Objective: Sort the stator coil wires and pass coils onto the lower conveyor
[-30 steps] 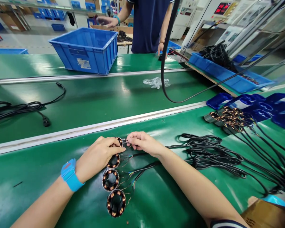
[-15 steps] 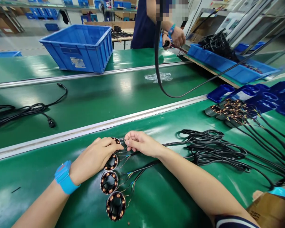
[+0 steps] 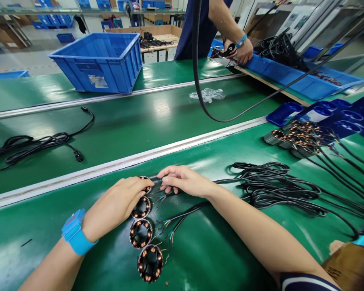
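Observation:
Several ring-shaped motor stators with copper windings stand in a column on the green bench; the nearest stator (image 3: 150, 263) lies toward the front edge. My left hand (image 3: 117, 208) is closed at the farthest stator (image 3: 145, 184), its fingers partly covering it. Just right of that, my right hand (image 3: 182, 180) has thumb and forefinger around the end of a black cable (image 3: 154, 178) beside the stator, its other fingers loosely curled. Thin coloured wires (image 3: 166, 222) from other black cables lie by the nearer stators.
Coiled black cables (image 3: 279, 186) lie to the right. Beyond them are more stators (image 3: 303, 135) and blue housings (image 3: 321, 113). A blue crate (image 3: 98, 62) stands across the bench, and a hanging black cable (image 3: 197, 72) loops down in front. A co-worker's hand (image 3: 245, 51) is near a blue tray (image 3: 306, 81).
My right thumb and fingers have loosened a little at the cable end. My left hand stays at the farthest stator. Across the bench, the co-worker's hands have moved right and down, toward the blue tray.

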Motion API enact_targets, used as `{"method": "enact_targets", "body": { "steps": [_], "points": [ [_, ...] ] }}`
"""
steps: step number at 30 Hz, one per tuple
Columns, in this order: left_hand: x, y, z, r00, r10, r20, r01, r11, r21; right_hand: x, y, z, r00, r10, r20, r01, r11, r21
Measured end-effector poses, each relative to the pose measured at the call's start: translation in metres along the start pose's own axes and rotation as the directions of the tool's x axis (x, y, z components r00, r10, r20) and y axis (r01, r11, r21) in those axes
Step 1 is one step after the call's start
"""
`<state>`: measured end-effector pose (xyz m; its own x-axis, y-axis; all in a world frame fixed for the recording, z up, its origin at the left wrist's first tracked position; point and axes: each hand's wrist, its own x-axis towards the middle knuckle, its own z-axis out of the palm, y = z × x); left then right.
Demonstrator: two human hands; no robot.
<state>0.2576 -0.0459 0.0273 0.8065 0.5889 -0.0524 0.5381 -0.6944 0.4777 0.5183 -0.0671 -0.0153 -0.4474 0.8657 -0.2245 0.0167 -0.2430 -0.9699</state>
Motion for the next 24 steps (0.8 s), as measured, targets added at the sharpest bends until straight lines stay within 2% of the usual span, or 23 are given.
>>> {"method": "enact_targets", "body": {
  "steps": [2, 4, 7, 9, 11, 14, 19, 21, 24],
  "points": [
    [-0.002, 0.001, -0.004, 0.999, -0.028, 0.014, 0.029, 0.999, -0.04, -0.009, -0.008, -0.009, 0.997, -0.067, 0.038, 0.07, 0.995, -0.07],
    [-0.004, 0.001, -0.007, 0.999, -0.023, 0.034, 0.024, 0.999, -0.034, -0.017, -0.016, -0.018, 0.983, -0.161, 0.083, 0.177, 0.952, -0.248],
    [-0.005, 0.001, -0.009, 1.0, 0.023, 0.017, -0.024, 0.998, 0.065, -0.023, -0.023, -0.022, 0.962, -0.206, 0.18, 0.272, 0.791, -0.548],
    [-0.006, 0.001, -0.011, 1.0, 0.022, -0.01, -0.02, 0.987, 0.16, -0.024, -0.023, -0.021, 0.961, -0.2, 0.193, 0.278, 0.711, -0.646],
    [-0.006, 0.001, -0.012, 1.0, 0.002, -0.022, 0.002, 0.979, 0.206, -0.022, -0.021, -0.019, 0.96, -0.198, 0.197, 0.279, 0.678, -0.68],
    [-0.008, -0.002, -0.015, 1.0, -0.025, 0.013, 0.023, 0.985, 0.171, -0.022, -0.018, -0.019, 0.953, -0.195, 0.232, 0.303, 0.658, -0.69],
    [-0.01, -0.007, -0.018, 0.996, -0.057, 0.071, 0.052, 0.996, 0.074, -0.023, -0.016, -0.022, 0.947, -0.155, 0.281, 0.298, 0.748, -0.593],
    [-0.007, -0.006, -0.015, 0.998, -0.042, 0.038, 0.04, 0.998, 0.055, -0.022, -0.016, -0.022, 0.954, -0.141, 0.265, 0.274, 0.77, -0.576],
    [0.001, 0.0, -0.004, 0.994, -0.02, -0.103, 0.027, 0.997, 0.071, -0.022, -0.016, -0.021, 0.959, -0.143, 0.244, 0.261, 0.777, -0.572]
  ]
}}
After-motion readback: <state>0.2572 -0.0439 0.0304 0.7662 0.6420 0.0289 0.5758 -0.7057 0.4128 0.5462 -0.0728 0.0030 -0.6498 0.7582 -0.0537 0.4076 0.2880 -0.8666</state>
